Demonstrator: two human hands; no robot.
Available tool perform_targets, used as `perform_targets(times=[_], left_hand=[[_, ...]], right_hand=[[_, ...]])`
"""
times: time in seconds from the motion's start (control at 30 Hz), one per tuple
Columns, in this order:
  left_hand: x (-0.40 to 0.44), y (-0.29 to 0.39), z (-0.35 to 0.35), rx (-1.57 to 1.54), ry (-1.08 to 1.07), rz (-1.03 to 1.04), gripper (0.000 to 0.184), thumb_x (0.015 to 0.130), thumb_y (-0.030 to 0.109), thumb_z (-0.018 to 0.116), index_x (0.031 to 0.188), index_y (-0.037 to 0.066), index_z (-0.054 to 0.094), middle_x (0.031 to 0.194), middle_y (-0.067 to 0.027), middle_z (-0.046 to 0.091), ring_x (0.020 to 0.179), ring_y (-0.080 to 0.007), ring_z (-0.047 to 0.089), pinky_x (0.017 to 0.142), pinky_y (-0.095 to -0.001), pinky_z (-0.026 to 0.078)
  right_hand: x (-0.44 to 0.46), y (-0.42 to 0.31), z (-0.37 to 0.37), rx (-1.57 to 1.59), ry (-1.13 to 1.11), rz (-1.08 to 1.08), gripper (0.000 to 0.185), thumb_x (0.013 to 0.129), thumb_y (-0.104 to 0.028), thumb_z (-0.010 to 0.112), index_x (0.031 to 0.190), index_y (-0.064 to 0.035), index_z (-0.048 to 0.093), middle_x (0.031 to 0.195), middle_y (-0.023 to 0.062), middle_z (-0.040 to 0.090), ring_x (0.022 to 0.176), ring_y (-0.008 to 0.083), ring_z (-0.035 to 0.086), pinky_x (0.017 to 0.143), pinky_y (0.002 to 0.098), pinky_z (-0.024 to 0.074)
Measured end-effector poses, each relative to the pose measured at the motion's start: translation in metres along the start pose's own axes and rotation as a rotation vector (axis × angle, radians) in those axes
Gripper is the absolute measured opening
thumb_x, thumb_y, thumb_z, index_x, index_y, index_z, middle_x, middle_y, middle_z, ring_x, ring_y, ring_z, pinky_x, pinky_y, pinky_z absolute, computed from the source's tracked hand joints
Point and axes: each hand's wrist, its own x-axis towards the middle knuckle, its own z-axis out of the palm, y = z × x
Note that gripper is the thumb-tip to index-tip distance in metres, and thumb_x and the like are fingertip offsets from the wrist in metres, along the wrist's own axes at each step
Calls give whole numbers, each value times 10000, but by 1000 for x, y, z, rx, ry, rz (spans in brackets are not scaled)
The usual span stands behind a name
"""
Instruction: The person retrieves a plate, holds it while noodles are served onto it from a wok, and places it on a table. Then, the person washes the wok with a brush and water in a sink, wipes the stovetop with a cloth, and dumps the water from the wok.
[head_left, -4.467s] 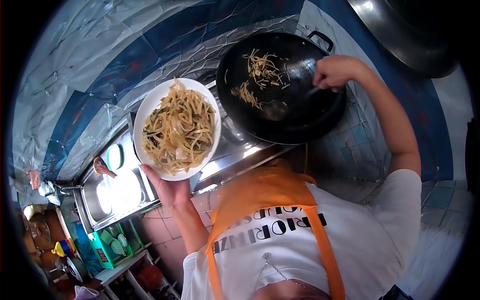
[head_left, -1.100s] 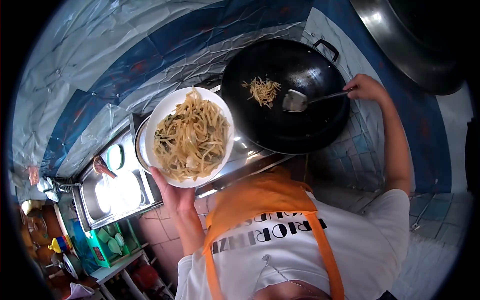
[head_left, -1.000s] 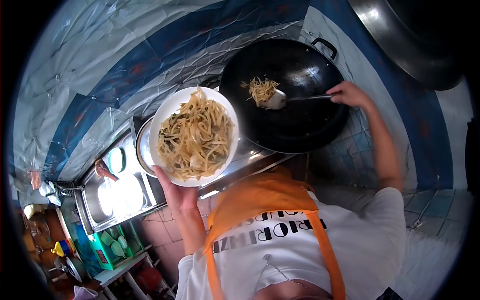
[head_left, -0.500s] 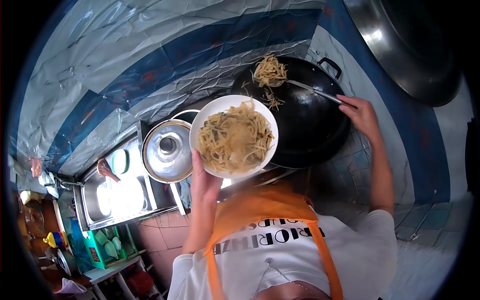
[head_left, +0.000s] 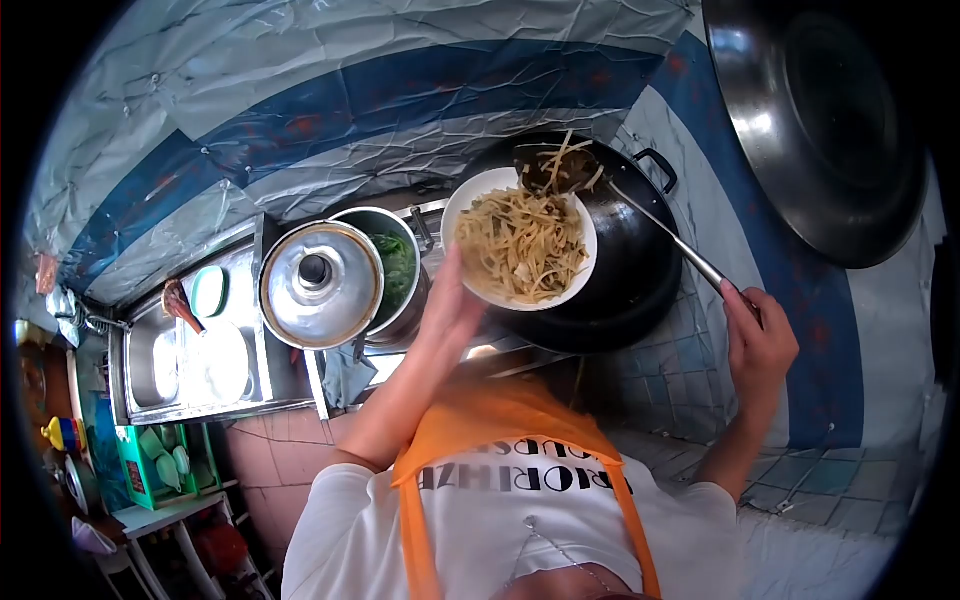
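My left hand [head_left: 455, 315] grips a white bowl [head_left: 462, 283] by its near rim. Pale shredded strips of food [head_left: 525, 245], noodle-like and mixed with darker bits, are heaped in it. In my right hand [head_left: 757, 335] is the long metal handle of a ladle [head_left: 690, 250]. Its dark rounded head is tilted at the bowl's far right rim, with some strips still clinging to it. Behind and below the bowl sits a black wok [head_left: 640, 290], partly covered by the bowl.
Left of the bowl, a pot [head_left: 412, 310] holds green leafy vegetables, partly covered by a domed metal lid [head_left: 330, 270]. Farther left are a steel sink [head_left: 150, 370] and a green dish rack [head_left: 150, 480]. A large metal pan [head_left: 830, 130] hangs on the right wall.
The ladle has come over the bowl's rim, and most of its load has left it. The bowl has shifted right over the wok. Greens in the pot now show.
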Motion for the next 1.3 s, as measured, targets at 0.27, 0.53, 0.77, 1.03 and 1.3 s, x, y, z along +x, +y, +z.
perform_targets(times=[0.27, 0.53, 0.77, 1.03, 1.3], left_hand=[[5, -10, 4, -112, 11, -39, 518, 979, 436, 458, 1388, 124, 396, 1408, -77, 456, 1278, -256, 453, 1066, -450, 376], [-25, 1, -26, -116, 49, 41, 540, 995, 453, 401, 1419, 122, 354, 1440, -75, 414, 1323, -260, 391, 1102, -455, 314], [-54, 41, -27, -92, 103, 166, 586, 969, 475, 456, 1411, 98, 379, 1424, -96, 440, 1298, -273, 427, 1103, -444, 333], [-83, 79, -43, -83, 157, 446, 615, 959, 477, 473, 1428, 98, 356, 1449, -92, 407, 1315, -280, 403, 1114, -447, 322], [-97, 88, -62, -128, 209, 495, 608, 952, 482, 479, 1437, 136, 359, 1475, -79, 377, 1346, -292, 360, 1132, -503, 271]], right_hand=[[-13, 13, 8, -37, 102, 65, 403, 757, -4, 690, 1141, -126, 683, 876, 73, 619, 744, 224, 596, 630, 323, 478], [-71, 11, 97, 196, -422, 510, 159, 874, -110, 607, 1010, -28, 615, 687, 118, 584, 609, 249, 607, 564, 333, 466], [-77, -4, 130, 1017, -591, 1079, 310, 972, -296, 522, 837, -22, 571, 588, 10, 524, 521, 75, 511, 461, 243, 392], [-52, -27, 111, 1171, -361, 938, 133, 951, -134, 540, 1024, -34, 491, 719, 31, 568, 620, 80, 562, 555, 237, 459], [-91, -15, 168, 695, -844, 767, 280, 967, -288, 522, 863, -30, 488, 617, 84, 515, 513, 186, 509, 497, 362, 426]])
